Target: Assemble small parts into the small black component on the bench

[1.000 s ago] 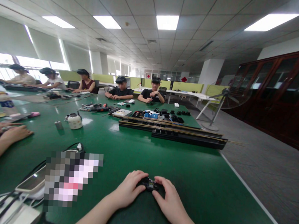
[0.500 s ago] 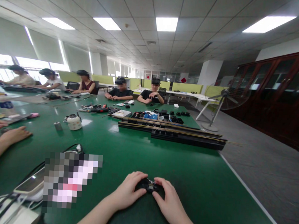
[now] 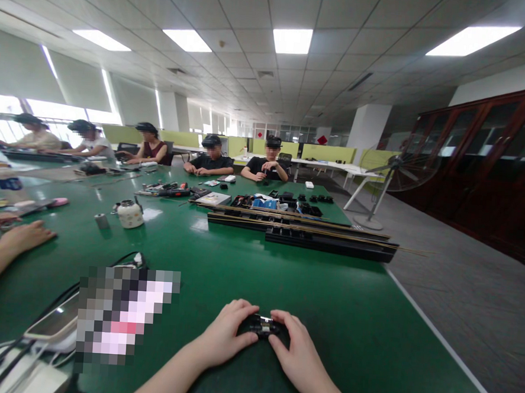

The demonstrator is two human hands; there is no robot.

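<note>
Low in the head view, a small black part (image 3: 263, 327) with a pale metallic middle lies at the green table's surface, between my two hands. Its exact kind is too small to tell. My left hand (image 3: 227, 335) grips its left end between thumb and fingers. From the other side my right hand (image 3: 295, 350) pinches the right end in the same way. Both hands hide the ends of the part, so only its middle shows.
Black rails (image 3: 330, 246) with thin brass-coloured rods lie across the table (image 3: 205, 258) ahead. A white jar (image 3: 130, 214) and a grey cylinder (image 3: 101, 221) stand left. Nearer are a phone (image 3: 53, 320) and cables. A co-worker's hand (image 3: 26, 236) rests at far left; several people sit beyond.
My hands and the black part stay almost in place. The part seems tipped slightly, with its pale middle showing brighter now.
</note>
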